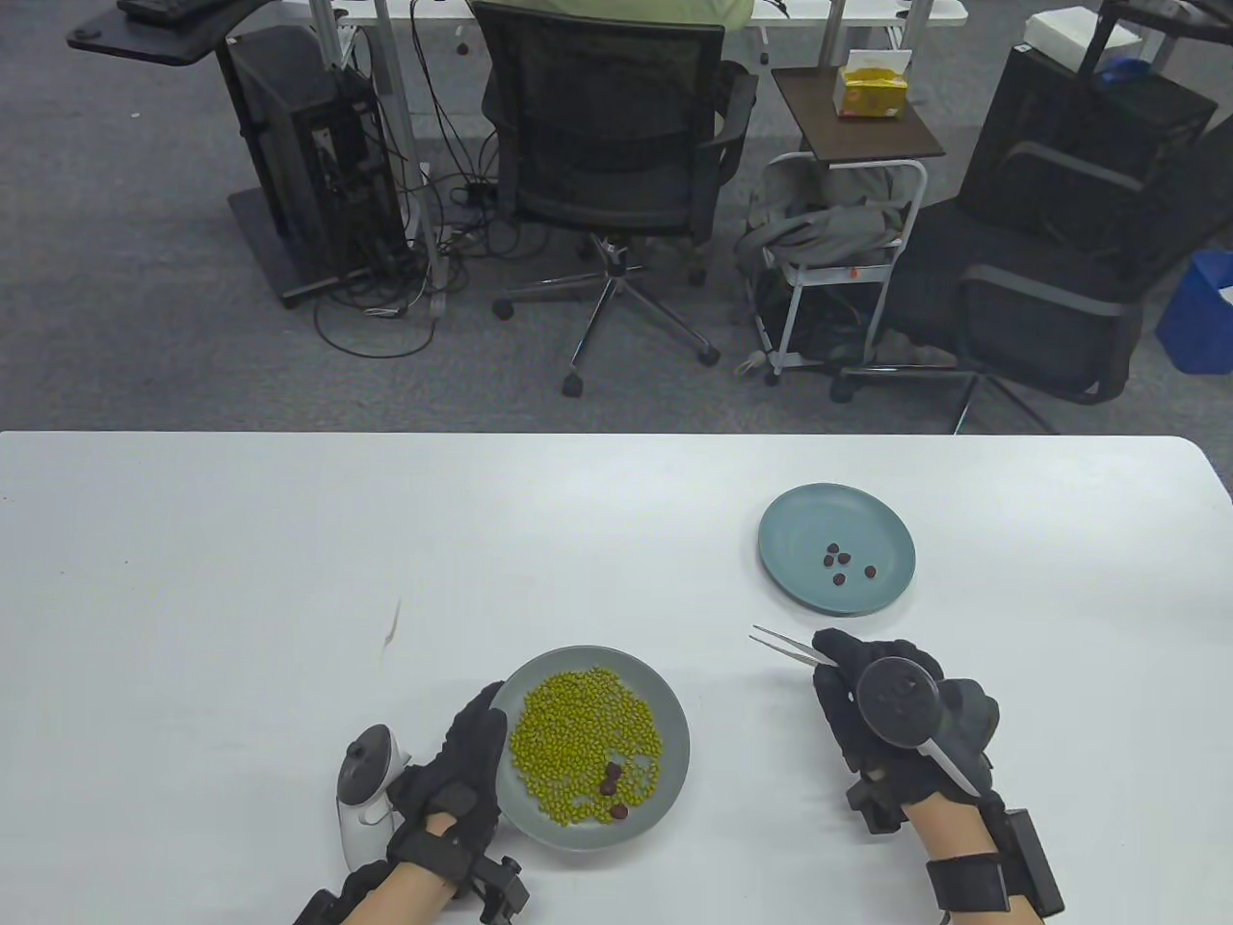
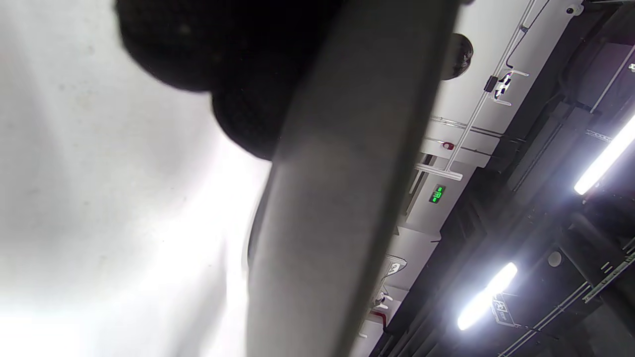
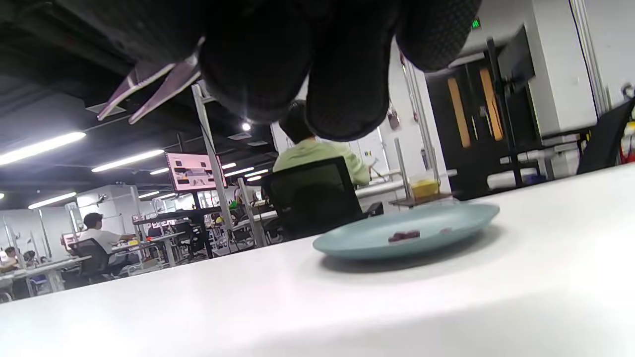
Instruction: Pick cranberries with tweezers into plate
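A grey plate (image 1: 674, 742) near the front holds a heap of green beans (image 1: 583, 734) and a few dark red cranberries (image 1: 614, 782). My left hand (image 1: 462, 771) holds this plate's left rim; the rim (image 2: 337, 198) fills the left wrist view. A blue-green plate (image 1: 800, 525) farther right holds several cranberries (image 1: 846, 565); it also shows in the right wrist view (image 3: 367, 238). My right hand (image 1: 891, 718) grips metal tweezers (image 1: 785, 644), tips apart and empty, pointing left, between the two plates. The tweezers show in the right wrist view (image 3: 144, 91).
The white table (image 1: 241, 578) ends at a far edge with office chairs, a computer tower and a small cart on the floor beyond. A small dark mark (image 1: 393, 626) lies on the table left of the grey plate.
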`<state>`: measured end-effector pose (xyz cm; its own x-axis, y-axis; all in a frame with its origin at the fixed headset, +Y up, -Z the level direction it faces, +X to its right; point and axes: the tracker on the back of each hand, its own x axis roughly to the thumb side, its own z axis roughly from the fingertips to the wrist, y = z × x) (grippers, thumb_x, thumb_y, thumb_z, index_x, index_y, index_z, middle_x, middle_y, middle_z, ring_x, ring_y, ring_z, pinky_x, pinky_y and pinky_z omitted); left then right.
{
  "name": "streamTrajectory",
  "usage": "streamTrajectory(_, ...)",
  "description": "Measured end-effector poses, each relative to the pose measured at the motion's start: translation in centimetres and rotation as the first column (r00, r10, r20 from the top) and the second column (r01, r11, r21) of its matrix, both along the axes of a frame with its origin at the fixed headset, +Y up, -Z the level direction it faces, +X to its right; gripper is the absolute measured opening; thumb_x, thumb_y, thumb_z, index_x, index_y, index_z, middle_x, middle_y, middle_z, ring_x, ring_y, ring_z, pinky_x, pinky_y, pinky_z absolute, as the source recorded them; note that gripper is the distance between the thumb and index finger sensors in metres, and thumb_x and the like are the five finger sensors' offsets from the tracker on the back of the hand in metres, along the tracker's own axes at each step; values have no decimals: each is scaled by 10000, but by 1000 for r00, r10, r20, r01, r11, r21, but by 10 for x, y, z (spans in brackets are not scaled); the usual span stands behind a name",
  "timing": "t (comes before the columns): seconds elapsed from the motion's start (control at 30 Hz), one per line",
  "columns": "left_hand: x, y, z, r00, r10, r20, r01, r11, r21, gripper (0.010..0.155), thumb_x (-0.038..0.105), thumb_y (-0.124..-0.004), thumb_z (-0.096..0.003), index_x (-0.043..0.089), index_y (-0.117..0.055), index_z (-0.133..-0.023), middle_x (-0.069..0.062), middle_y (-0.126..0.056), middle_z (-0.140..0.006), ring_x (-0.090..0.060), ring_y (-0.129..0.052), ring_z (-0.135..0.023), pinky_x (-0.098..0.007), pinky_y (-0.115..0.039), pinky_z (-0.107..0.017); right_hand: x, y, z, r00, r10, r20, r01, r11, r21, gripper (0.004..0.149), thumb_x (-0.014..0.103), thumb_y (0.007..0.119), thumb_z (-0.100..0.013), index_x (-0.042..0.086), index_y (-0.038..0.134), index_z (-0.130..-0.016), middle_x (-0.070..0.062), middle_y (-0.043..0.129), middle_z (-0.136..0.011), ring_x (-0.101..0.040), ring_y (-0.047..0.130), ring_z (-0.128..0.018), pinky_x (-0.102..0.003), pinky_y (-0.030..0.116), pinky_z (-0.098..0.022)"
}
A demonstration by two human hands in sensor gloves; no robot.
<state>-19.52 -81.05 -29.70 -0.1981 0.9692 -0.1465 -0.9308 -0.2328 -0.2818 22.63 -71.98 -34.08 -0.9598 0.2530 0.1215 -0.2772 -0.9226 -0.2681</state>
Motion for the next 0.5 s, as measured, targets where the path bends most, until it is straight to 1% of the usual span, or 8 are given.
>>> streamTrajectory(0.03,0,-1,-1,1000,1,-2,-1,1000,-4,626,499,-580,-535,210,-332,-1030,-62,-643,-947,-263,-1022,-474,-355,-884,-299,-2,2,0,1000,14,-17,-14,1000,16,499,542,650,-380,366,671,-847,196,842,-606,-115,853,-718,-443,527,-729)
streamTrajectory(0.17,-2,-4,-3,1000,-3,-12,3,1000,-15,626,501,-579,-534,211,-331,-1030,-62,-642,-947,-261,-1022,-476,-354,-885,-299,-15,5,3,995,-31,-93,36,998,52,496,552,662,-373,367,696,-831,189,845,-575,-112,857,-675,-445,525,-724)
streamTrajectory(0.3,-4,-5,-4,1000,6,-22,-7,1000,-24,627,500,-578,-535,209,-327,-1030,-62,-640,-948,-262,-1022,-474,-354,-886,-299,-33,8,14,982,44,-183,-19,990,139,490,551,683,-366,374,717,-821,194,853,-558,-104,863,-652,-445,531,-721)
streamTrajectory(0.37,-5,-6,-4,1000,16,-27,-17,999,-30,627,501,-577,-534,210,-327,-1030,-62,-640,-948,-260,-1022,-475,-353,-886,-298,-46,12,22,958,80,-276,-28,982,186,476,525,716,-359,374,734,-811,195,861,-550,-103,866,-644,-442,528,-723)
streamTrajectory(0.4,-5,-6,-4,999,21,-29,-22,999,-32,627,500,-577,-535,210,-326,-1030,-62,-640,-948,-261,-1021,-476,-354,-886,-299,-52,14,25,949,86,-304,-25,980,199,471,522,722,-355,376,745,-802,197,865,-544,-99,870,-639,-442,534,-721)
streamTrajectory(0.5,-7,-5,-4,999,30,-35,-31,999,-35,626,501,-578,-535,210,-328,-1030,-60,-640,-948,-259,-1022,-476,-353,-886,-299,-72,16,38,912,74,-403,0,984,180,468,528,722,-353,377,754,-795,196,869,-542,-98,870,-640,-440,535,-721)
